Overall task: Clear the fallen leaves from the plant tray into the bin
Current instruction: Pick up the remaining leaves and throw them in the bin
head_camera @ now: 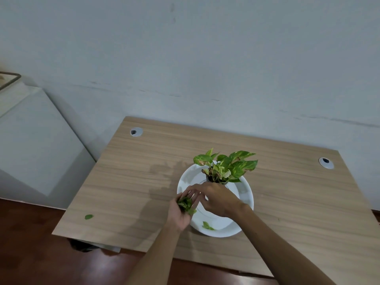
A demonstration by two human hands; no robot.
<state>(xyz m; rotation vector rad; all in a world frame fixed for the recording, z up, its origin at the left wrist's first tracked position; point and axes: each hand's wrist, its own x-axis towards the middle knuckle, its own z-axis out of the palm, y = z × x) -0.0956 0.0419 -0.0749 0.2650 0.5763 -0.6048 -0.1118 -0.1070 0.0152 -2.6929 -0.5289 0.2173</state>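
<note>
A round white plant tray (244, 192) sits on the wooden table and carries a small potted plant (224, 167) with green and yellow leaves. My left hand (181, 212) is cupped at the tray's left rim, palm up, holding a bunch of fallen leaves (186, 203). My right hand (218, 199) reaches across the tray, its fingers stretched toward the bunch in my left palm; whether it pinches a leaf is hidden. Another fallen leaf (207, 225) lies in the tray near its front rim. A single leaf (88, 217) lies on the table at the front left.
The wooden table (133, 182) stands against a pale wall, with cable holes at back left (136, 132) and back right (326, 163). A dark object (82, 244), possibly the bin, shows under the table's front left edge. A white cabinet (30, 140) stands on the left.
</note>
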